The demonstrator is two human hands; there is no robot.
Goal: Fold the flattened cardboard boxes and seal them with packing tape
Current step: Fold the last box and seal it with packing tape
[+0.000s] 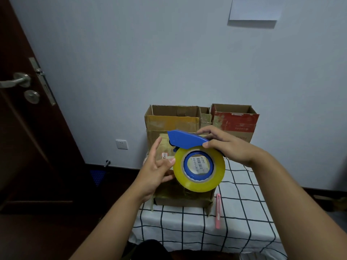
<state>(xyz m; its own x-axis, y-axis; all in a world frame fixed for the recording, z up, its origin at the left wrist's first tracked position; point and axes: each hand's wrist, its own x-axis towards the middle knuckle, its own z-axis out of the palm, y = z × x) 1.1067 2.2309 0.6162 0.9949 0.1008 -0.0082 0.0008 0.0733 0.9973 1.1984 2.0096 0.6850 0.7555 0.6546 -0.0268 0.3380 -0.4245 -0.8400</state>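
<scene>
Yellow tape roll in blue plastic dispenser (197, 160) gripped by right hand (225, 145), left hand (155, 169) spread touching its rim, above brown cardboard box (180, 197).

Glossy tape roll (199, 170), matt cardboard box (171, 121)

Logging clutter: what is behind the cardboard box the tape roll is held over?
Two open boxes by the wall: a brown box and a red-printed box, a narrow carton between them. Their lower parts and contents are hidden.

home room | dark wooden door (28, 128) | wall socket (121, 144) | checked tablecloth (244, 212)
</scene>
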